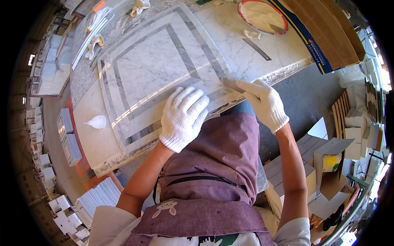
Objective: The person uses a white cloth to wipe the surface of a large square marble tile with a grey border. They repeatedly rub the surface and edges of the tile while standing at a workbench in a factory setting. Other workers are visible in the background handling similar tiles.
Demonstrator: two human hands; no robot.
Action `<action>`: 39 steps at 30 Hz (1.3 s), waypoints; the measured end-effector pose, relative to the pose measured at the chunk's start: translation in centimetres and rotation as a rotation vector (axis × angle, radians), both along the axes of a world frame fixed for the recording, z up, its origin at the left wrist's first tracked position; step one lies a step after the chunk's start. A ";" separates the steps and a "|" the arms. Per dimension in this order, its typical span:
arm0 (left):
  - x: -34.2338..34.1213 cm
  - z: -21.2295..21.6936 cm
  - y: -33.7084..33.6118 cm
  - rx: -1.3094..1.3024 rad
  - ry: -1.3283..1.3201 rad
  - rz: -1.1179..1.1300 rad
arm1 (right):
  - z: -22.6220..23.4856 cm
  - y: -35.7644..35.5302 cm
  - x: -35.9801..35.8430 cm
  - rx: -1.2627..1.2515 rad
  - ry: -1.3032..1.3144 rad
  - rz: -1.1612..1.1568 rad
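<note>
A square marble panel (143, 65) with grey inlaid bands on white stone lies on the work table, turned slightly. My left hand (184, 115), in a white knitted glove, rests on its near edge with the fingers stretched out. My right hand (264, 100), gloved the same way, is closed on a thin flat scraper (232, 85). The scraper's blade points left and meets the panel's near right corner. Its handle end is hidden in my fingers.
A red-rimmed bowl of cream paste (260, 14) stands at the far right, near a flat metal strip (257, 49) and a cardboard box (324, 33). A white squeeze bottle (97, 121) sits at the left. Opened cartons (328, 164) stand on the floor right of me.
</note>
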State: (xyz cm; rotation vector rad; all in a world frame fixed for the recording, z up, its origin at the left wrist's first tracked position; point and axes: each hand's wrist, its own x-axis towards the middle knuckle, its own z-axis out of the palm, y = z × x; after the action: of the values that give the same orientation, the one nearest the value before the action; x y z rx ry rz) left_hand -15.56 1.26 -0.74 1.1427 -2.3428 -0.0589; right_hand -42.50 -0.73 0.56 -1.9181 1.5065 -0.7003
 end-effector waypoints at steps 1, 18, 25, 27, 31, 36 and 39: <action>0.0 -0.1 0.0 -0.001 0.000 -0.001 | 0.1 0.1 0.1 -0.002 0.000 0.001; -0.1 0.3 0.1 0.010 -0.002 0.004 | 0.2 -0.1 0.2 0.009 -0.023 0.017; -0.1 0.2 0.0 0.006 0.004 -0.001 | -0.7 -1.3 0.0 -0.025 -0.084 0.061; -0.1 0.2 0.0 -0.001 0.003 -0.001 | -0.8 -1.2 -0.2 -0.012 -0.088 0.103; -0.1 0.2 0.1 -0.005 -0.004 0.005 | -0.4 -1.8 -0.6 0.016 -0.026 0.160; -0.2 0.1 0.0 0.017 -0.003 0.011 | -0.5 -2.4 -0.2 0.022 -0.082 0.129; -0.2 0.1 0.1 -0.003 -0.003 0.013 | -0.7 -1.5 -0.4 -0.012 -0.040 0.145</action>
State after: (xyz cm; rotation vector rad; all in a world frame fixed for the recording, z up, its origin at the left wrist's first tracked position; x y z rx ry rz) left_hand -15.76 1.34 -0.65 1.1571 -2.3375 -0.0487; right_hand -42.91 -2.19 -0.13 -1.9875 1.3266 -0.6806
